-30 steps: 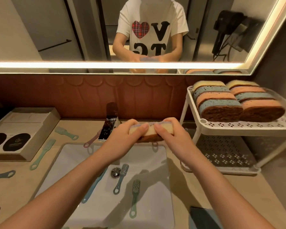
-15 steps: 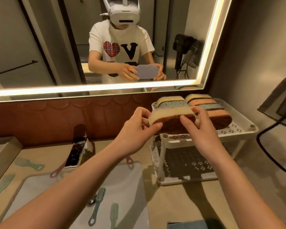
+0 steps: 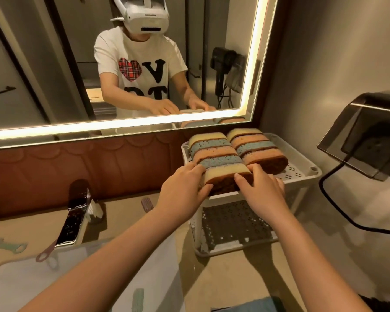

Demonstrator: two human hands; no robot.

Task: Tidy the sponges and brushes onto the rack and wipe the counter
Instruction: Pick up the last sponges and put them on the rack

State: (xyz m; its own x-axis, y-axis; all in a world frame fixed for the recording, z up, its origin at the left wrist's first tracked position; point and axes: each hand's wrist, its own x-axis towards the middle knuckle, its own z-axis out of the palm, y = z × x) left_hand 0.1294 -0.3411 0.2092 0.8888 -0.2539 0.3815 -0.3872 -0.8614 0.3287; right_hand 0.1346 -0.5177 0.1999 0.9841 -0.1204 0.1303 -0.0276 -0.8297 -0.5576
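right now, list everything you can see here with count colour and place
sponges: eight, yellow, blue, orange, brown backing, two rows on the rack's top shelf
yellow sponge: one, brown backing, front of the left row
rack: one, white, perforated, counter's right
brushes: at least four, green and mauve, on counter and in sink
faucet: one, chrome, behind the sink
sink: one, white, lower left
counter: one, beige
mirror: one, lit edge, wall
black device: one, cabled, right wall
left hand: grips yellow sponge's left end
right hand: grips its right end
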